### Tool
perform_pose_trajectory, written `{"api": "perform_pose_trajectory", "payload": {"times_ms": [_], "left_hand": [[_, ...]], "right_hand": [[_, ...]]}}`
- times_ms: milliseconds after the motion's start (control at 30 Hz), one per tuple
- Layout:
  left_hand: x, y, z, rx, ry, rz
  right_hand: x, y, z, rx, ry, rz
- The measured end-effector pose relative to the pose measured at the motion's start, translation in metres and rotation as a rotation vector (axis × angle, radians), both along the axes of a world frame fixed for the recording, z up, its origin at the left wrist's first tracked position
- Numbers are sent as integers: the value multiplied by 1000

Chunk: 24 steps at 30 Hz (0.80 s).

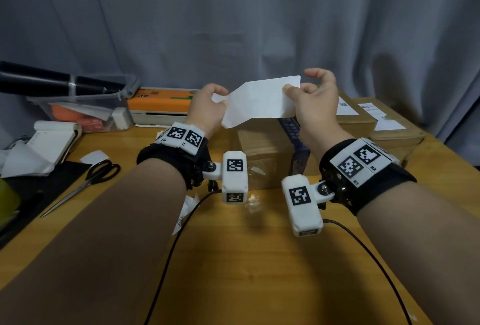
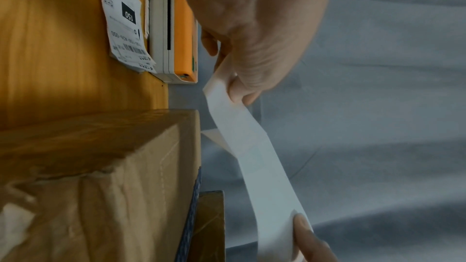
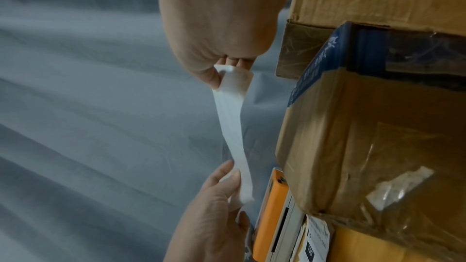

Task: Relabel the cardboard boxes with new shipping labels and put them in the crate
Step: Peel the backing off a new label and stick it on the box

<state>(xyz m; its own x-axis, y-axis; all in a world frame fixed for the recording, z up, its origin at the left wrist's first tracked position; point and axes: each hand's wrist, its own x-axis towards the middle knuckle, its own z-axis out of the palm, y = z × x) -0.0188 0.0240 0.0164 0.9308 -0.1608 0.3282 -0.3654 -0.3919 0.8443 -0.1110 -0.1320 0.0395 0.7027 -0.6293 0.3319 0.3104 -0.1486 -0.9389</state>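
A white shipping label (image 1: pixel 259 102) is held in the air between both hands, above a taped cardboard box (image 1: pixel 267 153). My left hand (image 1: pixel 207 106) pinches the label's left end, where a backing strip curls away. My right hand (image 1: pixel 309 101) pinches its right edge between thumb and fingers. In the left wrist view the label (image 2: pixel 254 164) stretches from my left thumb down to the right thumb. In the right wrist view the label (image 3: pixel 233 132) appears edge-on beside the box (image 3: pixel 365 130). No crate can be made out with certainty.
Two more cardboard boxes (image 1: pixel 384 122) with labels sit at the right rear. An orange label printer (image 1: pixel 161 106) stands behind, with printed labels (image 2: pixel 123 19) lying before it. Scissors (image 1: pixel 85 184), a clear plastic bin (image 1: pixel 85 109) and paper scraps lie at the left. Cables cross the wooden table (image 1: pixel 246 259).
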Motion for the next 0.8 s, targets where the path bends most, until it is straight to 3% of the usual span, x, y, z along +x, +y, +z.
{"api": "perform_pose_trajectory", "payload": {"times_ms": [233,367,600,700,800], "left_hand": [[-3,9,5,2,64,-77],[-5,14,14,69,37,-115],[-4,13,24,149,43,-143],[-4,11,22,75,171,-149],[-4,8,18,-134,288,-131]], "right_hand": [[-1,-13,4,-49,-7,51],[-4,-17,10,-169,27,54],[-4,-18,17,-191,13,68],[-5,-18,15,-188,8,62],[-7,-17,12,-148,15,56]]}}
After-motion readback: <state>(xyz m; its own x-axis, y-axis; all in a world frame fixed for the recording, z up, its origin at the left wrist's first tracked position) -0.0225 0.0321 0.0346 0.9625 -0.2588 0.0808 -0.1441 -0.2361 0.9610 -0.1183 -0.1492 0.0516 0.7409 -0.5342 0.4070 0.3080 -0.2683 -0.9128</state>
